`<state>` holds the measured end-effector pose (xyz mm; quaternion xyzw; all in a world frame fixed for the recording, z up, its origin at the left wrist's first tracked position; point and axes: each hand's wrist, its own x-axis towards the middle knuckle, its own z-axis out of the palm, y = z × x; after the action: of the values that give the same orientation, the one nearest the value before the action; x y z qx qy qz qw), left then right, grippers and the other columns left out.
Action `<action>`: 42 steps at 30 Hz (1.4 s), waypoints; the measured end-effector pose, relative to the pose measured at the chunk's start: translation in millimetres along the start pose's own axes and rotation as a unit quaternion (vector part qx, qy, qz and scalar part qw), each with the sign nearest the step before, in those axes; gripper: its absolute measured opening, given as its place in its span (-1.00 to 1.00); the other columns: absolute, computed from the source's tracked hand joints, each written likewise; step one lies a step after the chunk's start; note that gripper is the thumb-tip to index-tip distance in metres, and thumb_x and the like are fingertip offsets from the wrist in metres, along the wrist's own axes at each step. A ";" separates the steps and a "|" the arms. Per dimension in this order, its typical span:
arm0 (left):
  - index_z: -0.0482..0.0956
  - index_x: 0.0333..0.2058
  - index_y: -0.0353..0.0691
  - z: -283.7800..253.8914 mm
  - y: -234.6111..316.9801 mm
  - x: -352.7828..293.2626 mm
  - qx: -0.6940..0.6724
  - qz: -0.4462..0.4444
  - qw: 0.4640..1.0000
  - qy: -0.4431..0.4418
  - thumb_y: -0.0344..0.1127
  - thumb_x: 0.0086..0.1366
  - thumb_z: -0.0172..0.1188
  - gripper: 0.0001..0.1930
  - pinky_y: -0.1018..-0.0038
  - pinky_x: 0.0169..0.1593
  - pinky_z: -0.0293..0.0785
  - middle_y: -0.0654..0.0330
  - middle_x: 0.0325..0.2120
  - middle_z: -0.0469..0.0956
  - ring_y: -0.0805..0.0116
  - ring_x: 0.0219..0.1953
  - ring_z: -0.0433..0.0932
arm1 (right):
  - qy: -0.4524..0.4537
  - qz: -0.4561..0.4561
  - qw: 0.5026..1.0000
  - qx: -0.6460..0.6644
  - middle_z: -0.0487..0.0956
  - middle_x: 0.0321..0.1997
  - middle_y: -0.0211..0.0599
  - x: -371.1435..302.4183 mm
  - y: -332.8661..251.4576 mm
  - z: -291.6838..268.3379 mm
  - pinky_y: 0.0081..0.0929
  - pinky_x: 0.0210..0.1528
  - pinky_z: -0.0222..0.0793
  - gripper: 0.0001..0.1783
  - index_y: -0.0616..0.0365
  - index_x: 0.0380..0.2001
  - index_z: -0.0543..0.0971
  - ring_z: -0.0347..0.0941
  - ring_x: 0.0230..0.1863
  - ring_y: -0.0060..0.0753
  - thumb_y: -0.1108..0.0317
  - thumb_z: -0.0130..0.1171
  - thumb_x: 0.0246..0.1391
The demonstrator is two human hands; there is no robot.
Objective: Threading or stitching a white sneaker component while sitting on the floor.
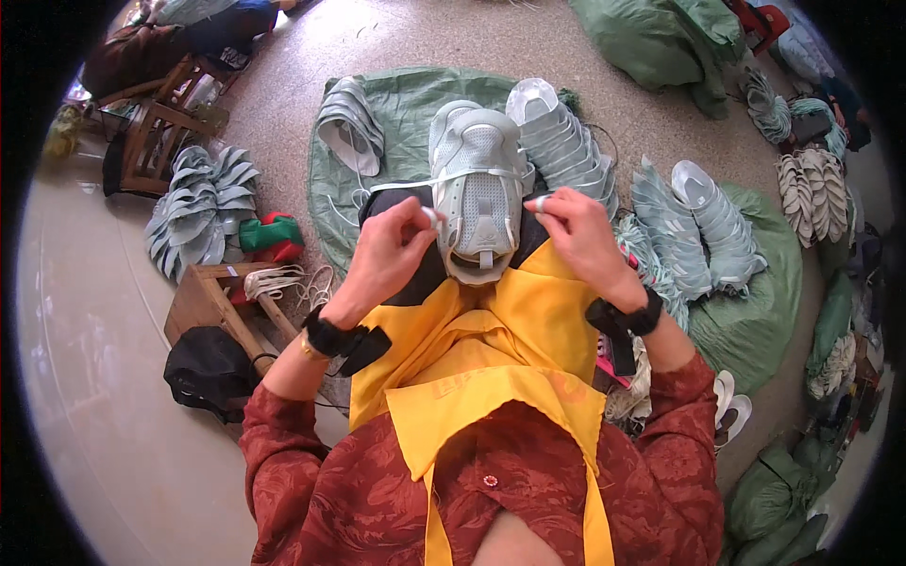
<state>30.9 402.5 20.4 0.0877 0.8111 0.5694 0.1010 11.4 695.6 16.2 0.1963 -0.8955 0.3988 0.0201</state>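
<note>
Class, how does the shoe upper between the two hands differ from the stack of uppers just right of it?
The shoe upper lies between the left hand and right hand; no hand touches the stack of uppers. A lace crosses the shoe upper's top face; the stack shows many overlapping edges. Both are pale.

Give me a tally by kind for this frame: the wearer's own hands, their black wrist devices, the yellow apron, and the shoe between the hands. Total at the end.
Hands: 2, left hand and right hand
Black wrist devices: 2, one per wrist
Yellow apron: 1
Pale shoe between the hands: 1
Total: 6
</note>
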 end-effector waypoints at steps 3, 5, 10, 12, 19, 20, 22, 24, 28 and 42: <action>0.39 -0.34 -0.37 3.8 0.1 17.6 0.119 0.024 0.992 0.042 -0.58 0.35 0.15 -0.90 0.58 -0.27 0.49 0.15 -0.27 0.71 0.62 -0.34 0.54 | 0.012 -0.034 0.998 -0.055 0.52 -0.38 0.01 17.4 -0.3 11.8 -0.12 -0.23 0.39 -0.83 0.28 -0.23 0.67 0.50 -0.30 0.12 0.53 0.16 0.13; 0.39 -0.34 -0.37 3.4 -0.3 25.3 0.130 0.026 0.990 0.048 -0.57 0.34 0.15 -0.90 0.58 -0.29 0.47 0.16 -0.24 0.72 0.64 -0.35 0.53 | 0.026 -0.025 0.998 -0.052 0.50 -0.40 0.03 27.9 -4.5 14.3 -0.07 -0.24 0.39 -0.87 0.27 -0.30 0.65 0.48 -0.30 0.14 0.50 0.14 0.13; 0.39 -0.33 -0.38 8.4 -3.0 33.8 0.076 0.029 0.993 0.080 -0.57 0.35 0.15 -0.90 0.58 -0.28 0.48 0.15 -0.17 0.73 0.67 -0.34 0.51 | 0.039 -0.014 0.999 -0.008 0.56 -0.38 0.04 43.3 3.5 18.8 -0.16 -0.25 0.44 -0.80 0.24 -0.21 0.68 0.53 -0.31 0.09 0.52 0.14 0.12; 0.39 -0.33 -0.38 8.3 -0.7 35.3 0.077 0.020 0.994 0.077 -0.56 0.36 0.15 -0.90 0.59 -0.24 0.50 0.16 -0.17 0.73 0.67 -0.31 0.52 | 0.050 0.006 0.998 0.045 0.61 -0.35 0.00 46.2 7.3 20.0 -0.27 -0.29 0.47 -0.72 0.22 -0.10 0.69 0.58 -0.35 -0.04 0.54 0.14 0.12; 0.41 -0.29 -0.34 12.8 -21.1 49.7 0.024 -0.010 0.996 0.080 -0.54 0.39 0.15 -0.91 0.60 -0.11 0.51 0.20 -0.12 0.71 0.68 -0.19 0.53 | 0.050 0.130 0.950 0.279 0.70 -0.31 -0.31 48.9 20.2 29.1 -0.60 -0.26 0.57 -0.66 0.27 0.00 0.67 0.63 -0.35 -0.59 0.58 0.23 0.12; 0.41 -0.29 -0.34 13.4 -19.8 49.7 0.021 -0.006 0.997 0.079 -0.54 0.39 0.16 -0.91 0.60 -0.10 0.51 0.20 -0.12 0.71 0.68 -0.19 0.53 | 0.053 0.144 0.943 0.295 0.71 -0.30 -0.33 48.7 18.2 27.4 -0.60 -0.23 0.59 -0.66 0.28 -0.01 0.67 0.64 -0.33 -0.59 0.59 0.24 0.12; 0.41 -0.29 -0.33 15.0 -16.5 50.5 0.010 -0.001 0.997 0.076 -0.55 0.39 0.16 -0.91 0.60 -0.09 0.51 0.20 -0.11 0.70 0.68 -0.18 0.53 | 0.057 0.157 0.933 0.318 0.71 -0.29 -0.34 49.3 15.3 26.6 -0.60 -0.18 0.61 -0.68 0.29 -0.02 0.68 0.65 -0.29 -0.58 0.60 0.25 0.12; 0.41 -0.28 -0.33 16.4 -14.8 51.2 -0.005 0.000 0.997 0.075 -0.56 0.38 0.16 -0.91 0.60 -0.08 0.51 0.19 -0.09 0.68 0.67 -0.17 0.53 | 0.061 0.155 0.928 0.333 0.72 -0.28 -0.35 49.7 14.6 28.2 -0.58 -0.15 0.63 -0.69 0.29 -0.04 0.67 0.66 -0.27 -0.57 0.60 0.26 0.12; 0.40 -0.28 -0.32 17.5 -23.1 53.4 -0.070 0.004 0.995 0.066 -0.59 0.37 0.15 -0.90 0.61 -0.04 0.50 0.16 -0.04 0.66 0.65 -0.14 0.53 | 0.078 0.162 0.922 0.344 0.71 -0.30 -0.35 51.2 14.2 31.8 -0.56 -0.17 0.64 -0.77 0.30 -0.11 0.68 0.66 -0.29 -0.57 0.58 0.28 0.14; 0.45 -0.29 -0.31 18.8 -23.5 61.6 -0.186 -0.006 0.980 0.066 -0.56 0.37 0.20 -0.91 0.58 -0.02 0.51 0.12 -0.05 0.64 0.57 -0.15 0.56 | 0.072 0.047 0.990 0.110 0.72 -0.40 -0.24 61.6 1.4 31.6 -0.50 -0.27 0.57 -0.85 0.23 -0.29 0.66 0.69 -0.36 -0.46 0.52 0.38 0.02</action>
<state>-24.1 427.4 -11.9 0.0250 0.6966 0.7141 0.0647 -42.1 653.0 5.6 0.1255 -0.8506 0.5088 0.0438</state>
